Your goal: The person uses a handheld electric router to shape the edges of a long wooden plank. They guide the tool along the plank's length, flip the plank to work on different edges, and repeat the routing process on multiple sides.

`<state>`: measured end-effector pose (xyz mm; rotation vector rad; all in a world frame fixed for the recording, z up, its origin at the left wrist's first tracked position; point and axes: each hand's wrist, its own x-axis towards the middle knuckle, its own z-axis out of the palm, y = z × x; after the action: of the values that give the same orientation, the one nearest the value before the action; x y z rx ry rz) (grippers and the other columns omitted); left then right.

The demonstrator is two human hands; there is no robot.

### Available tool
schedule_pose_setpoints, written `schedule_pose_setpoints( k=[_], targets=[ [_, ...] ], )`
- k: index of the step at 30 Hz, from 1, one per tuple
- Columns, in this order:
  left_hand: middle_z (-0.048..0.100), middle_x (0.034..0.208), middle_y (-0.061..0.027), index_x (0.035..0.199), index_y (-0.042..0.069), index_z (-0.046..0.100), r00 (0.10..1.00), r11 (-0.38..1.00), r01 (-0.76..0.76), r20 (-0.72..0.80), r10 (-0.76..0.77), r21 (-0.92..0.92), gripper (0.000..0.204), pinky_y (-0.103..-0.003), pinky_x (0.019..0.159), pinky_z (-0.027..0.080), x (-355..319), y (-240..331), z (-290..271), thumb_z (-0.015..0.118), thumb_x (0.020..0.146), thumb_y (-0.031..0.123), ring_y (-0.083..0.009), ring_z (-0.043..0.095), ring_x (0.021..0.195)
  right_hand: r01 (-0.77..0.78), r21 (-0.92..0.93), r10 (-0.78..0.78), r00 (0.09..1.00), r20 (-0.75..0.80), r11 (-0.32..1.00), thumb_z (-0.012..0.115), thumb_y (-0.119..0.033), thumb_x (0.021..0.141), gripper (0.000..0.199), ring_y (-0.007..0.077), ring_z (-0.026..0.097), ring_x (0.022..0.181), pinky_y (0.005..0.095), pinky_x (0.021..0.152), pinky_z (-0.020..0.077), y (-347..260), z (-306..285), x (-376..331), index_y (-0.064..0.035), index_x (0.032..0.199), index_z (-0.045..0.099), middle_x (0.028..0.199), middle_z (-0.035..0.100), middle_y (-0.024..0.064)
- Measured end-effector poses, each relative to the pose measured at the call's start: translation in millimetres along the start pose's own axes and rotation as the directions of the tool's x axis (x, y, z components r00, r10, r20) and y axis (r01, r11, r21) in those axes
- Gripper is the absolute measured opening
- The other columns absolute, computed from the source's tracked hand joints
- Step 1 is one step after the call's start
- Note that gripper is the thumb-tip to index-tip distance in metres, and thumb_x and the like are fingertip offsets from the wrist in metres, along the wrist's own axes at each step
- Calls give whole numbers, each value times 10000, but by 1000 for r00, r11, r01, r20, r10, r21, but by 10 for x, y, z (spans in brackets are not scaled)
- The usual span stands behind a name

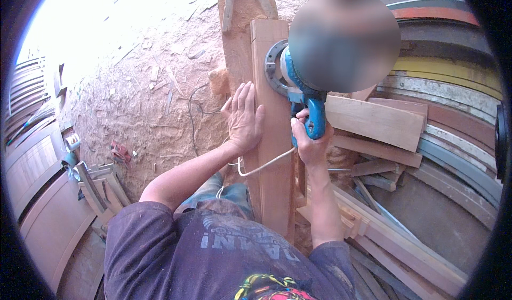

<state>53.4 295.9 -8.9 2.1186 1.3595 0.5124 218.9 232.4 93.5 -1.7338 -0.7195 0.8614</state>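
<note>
My right hand [311, 140] is wrapped round the rear handle of a blue corded power tool [317, 116]. A round grey metal plate [272, 68] at the tool's left side lies over a long reddish-brown board [274, 140]. Part of the tool is hidden by a blurred patch, so its exact kind is unclear. My left hand [244, 121] rests flat along the board's left edge, fingers stretched forward and holding nothing. From the tool's handle a pale power cord [266, 165] loops left across the board, below my left hand.
Under the board runs a wider plank [238, 55]. Short planks [376, 121] and stacked curved-looking boards [448, 71] crowd the right. At the left stand wooden panels [53, 204], a tin [72, 141] and a red object [120, 152]. Shavings cover the ground [144, 92]; a dark cable [192, 111] lies there.
</note>
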Motion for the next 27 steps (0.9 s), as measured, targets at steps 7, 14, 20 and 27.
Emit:
schedule_pose_setpoints(
  k=[7,14,20,27],
  targets=[
    [377,1691,-180,1645,-1,350,1000,1000,4,8,-4,9,704,-538,1272,179,4,7,7,583,1050,295,-323,282,1621,0,40,-1,1000,22,999,745,11,927,104,54,580,643,245,564,445,39,80,303,-37,995,683,769,618,-27],
    [391,1680,-189,1633,-15,361,1000,1000,0,4,0,12,722,-537,1269,190,8,28,-37,607,1034,305,-329,303,1611,80,-41,-78,996,41,996,732,18,928,103,66,586,616,256,538,452,-8,235,849,-38,1002,689,761,614,-14],
    [443,1642,-190,1606,-13,410,996,998,-60,-61,60,-7,689,-523,1262,218,8,-10,-17,628,1029,293,-331,352,1585,49,109,-43,998,-50,993,747,-49,894,72,67,623,685,284,634,500,-152,435,1281,-55,965,739,748,663,-17],
    [544,1562,-172,1551,10,502,974,995,-102,-204,96,-21,617,-521,1236,253,86,-49,48,640,1037,323,-331,442,1525,251,-54,-257,947,-195,967,754,-95,878,160,177,726,769,346,741,577,75,485,1170,-43,1029,757,811,753,68]
  ],
)
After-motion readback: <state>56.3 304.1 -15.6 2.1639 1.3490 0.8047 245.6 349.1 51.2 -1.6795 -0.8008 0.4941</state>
